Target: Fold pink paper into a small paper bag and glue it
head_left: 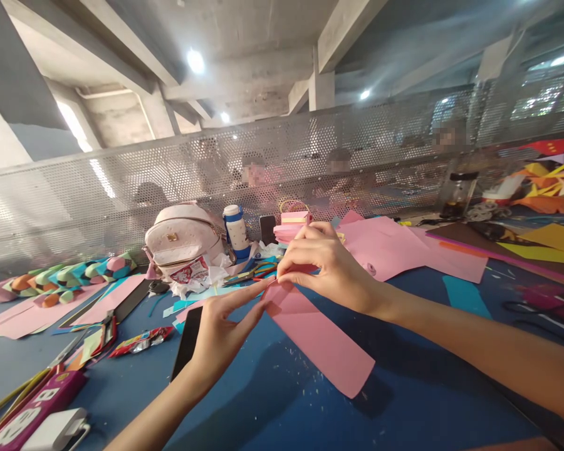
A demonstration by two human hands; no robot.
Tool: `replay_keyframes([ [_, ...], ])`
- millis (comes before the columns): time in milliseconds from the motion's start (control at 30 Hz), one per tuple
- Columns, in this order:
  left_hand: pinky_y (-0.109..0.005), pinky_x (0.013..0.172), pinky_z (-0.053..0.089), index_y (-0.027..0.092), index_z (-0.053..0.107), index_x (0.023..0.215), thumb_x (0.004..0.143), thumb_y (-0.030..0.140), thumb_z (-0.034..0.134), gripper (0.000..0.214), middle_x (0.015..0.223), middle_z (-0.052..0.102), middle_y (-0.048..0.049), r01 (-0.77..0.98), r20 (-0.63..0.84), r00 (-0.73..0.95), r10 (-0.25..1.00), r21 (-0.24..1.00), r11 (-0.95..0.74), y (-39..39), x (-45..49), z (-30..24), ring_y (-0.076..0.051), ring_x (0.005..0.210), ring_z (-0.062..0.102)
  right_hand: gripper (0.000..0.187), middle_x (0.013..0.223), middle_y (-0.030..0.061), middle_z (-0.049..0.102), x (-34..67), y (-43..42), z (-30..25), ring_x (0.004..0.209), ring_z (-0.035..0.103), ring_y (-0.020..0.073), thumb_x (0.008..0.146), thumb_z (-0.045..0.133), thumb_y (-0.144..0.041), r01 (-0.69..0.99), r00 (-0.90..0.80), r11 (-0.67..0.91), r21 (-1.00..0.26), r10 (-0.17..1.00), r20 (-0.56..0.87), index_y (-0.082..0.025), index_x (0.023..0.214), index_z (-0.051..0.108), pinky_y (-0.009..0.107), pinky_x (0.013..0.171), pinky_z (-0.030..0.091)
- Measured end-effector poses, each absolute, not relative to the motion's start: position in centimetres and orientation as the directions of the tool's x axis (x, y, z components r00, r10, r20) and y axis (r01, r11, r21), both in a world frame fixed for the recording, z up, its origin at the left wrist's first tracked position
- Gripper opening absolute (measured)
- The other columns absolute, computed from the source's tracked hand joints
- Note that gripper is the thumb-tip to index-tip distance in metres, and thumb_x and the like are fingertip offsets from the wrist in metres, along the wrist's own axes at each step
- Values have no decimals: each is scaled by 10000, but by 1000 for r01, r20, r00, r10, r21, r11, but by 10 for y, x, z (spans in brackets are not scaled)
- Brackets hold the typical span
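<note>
A long pink paper strip [319, 338] slopes down over the blue table [272, 401] toward the lower right. My right hand [324, 266] pinches its upper end with fingers pressed together. My left hand [223, 329] reaches up from below, its index and middle fingers stretched out against the strip's near upper edge, where a small fold shows. A black phone [188, 341] lies on the table just behind my left hand.
A white backpack [183, 238], a blue-and-white bottle [237, 230], scissors [254, 272] and paper scraps sit behind. Large pink sheets [395, 247] lie right, coloured paper [545, 238] far right. A purple power strip [32, 407] lies lower left. A perforated metal screen [122, 188] separates other people.
</note>
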State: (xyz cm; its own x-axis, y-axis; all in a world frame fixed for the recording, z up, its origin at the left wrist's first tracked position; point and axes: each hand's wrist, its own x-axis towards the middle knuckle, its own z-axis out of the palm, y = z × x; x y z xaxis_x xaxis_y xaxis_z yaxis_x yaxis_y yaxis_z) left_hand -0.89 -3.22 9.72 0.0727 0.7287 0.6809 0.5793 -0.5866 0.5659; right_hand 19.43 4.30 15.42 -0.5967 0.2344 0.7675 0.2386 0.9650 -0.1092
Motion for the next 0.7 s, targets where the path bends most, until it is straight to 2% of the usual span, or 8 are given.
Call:
replay_keyframes([
  [100, -230, 872, 569, 274, 731, 1130, 888, 213, 654, 261, 1128, 736, 2, 588, 703, 87, 706, 536, -606, -33, -12, 99, -192, 1050, 706, 90, 743, -67, 682, 194, 44, 155, 801, 548, 150, 828, 757, -216, 240, -605, 964, -112, 238, 760, -230, 768, 692, 338, 942, 287],
  [200, -252, 986, 510, 280, 705, 1170, 868, 120, 656, 345, 1233, 696, 3, 618, 827, 27, 562, 428, -660, -46, -8, 103, -179, 1150, 653, 105, 762, -65, 692, 193, 47, 154, 801, 574, 152, 831, 751, -201, 285, -579, 956, -71, 231, 782, -222, 761, 675, 332, 897, 314],
  [267, -232, 943, 522, 302, 704, 1144, 861, 50, 626, 387, 1141, 730, 27, 554, 881, 18, 473, 385, -738, -61, 2, 103, -142, 1056, 681, 122, 767, -52, 696, 191, 51, 153, 806, 598, 160, 843, 732, -203, 325, -539, 944, -50, 229, 811, -212, 750, 654, 329, 865, 337],
  [333, -237, 845, 558, 310, 696, 1131, 898, 43, 548, 384, 997, 753, 31, 317, 803, 184, 567, 498, -807, -75, 18, 99, -132, 928, 702, 136, 760, -37, 694, 186, 55, 152, 797, 616, 165, 864, 706, -233, 351, -484, 935, -51, 228, 845, -206, 749, 639, 331, 855, 359],
  [433, -303, 971, 528, 312, 586, 1320, 898, 139, 602, 457, 1252, 670, -26, 166, 462, 423, 780, 806, -568, -79, 45, 83, -184, 1098, 649, 152, 751, -27, 681, 176, 60, 151, 749, 620, 153, 889, 667, -277, 351, -380, 933, -83, 223, 898, -205, 762, 628, 328, 837, 391],
  [533, -386, 1109, 418, 317, 425, 1447, 925, 203, 569, 554, 1471, 480, -52, 14, 361, 307, 880, 923, -384, -59, 58, 64, -235, 1347, 460, 130, 767, -23, 660, 169, 63, 148, 673, 588, 118, 890, 639, -263, 308, -310, 939, -152, 250, 917, -199, 781, 608, 280, 717, 425],
  [600, -433, 1083, 433, 300, 321, 1495, 934, 275, 557, 609, 1453, 472, -96, -27, 389, 140, 910, 921, -389, -41, 58, 55, -254, 1300, 500, 109, 778, -22, 655, 167, 64, 145, 648, 573, 105, 880, 632, -255, 289, -287, 934, -209, 293, 912, -199, 793, 597, 252, 641, 424],
  [700, -459, 1099, 401, 296, 298, 1492, 919, 337, 577, 638, 1495, 395, -114, 67, 477, -52, 877, 878, -473, -21, 52, 51, -275, 1321, 465, 99, 740, -30, 644, 166, 66, 138, 599, 551, 96, 877, 616, -262, 263, -260, 909, -322, 388, 884, -205, 806, 578, 243, 583, 411],
])
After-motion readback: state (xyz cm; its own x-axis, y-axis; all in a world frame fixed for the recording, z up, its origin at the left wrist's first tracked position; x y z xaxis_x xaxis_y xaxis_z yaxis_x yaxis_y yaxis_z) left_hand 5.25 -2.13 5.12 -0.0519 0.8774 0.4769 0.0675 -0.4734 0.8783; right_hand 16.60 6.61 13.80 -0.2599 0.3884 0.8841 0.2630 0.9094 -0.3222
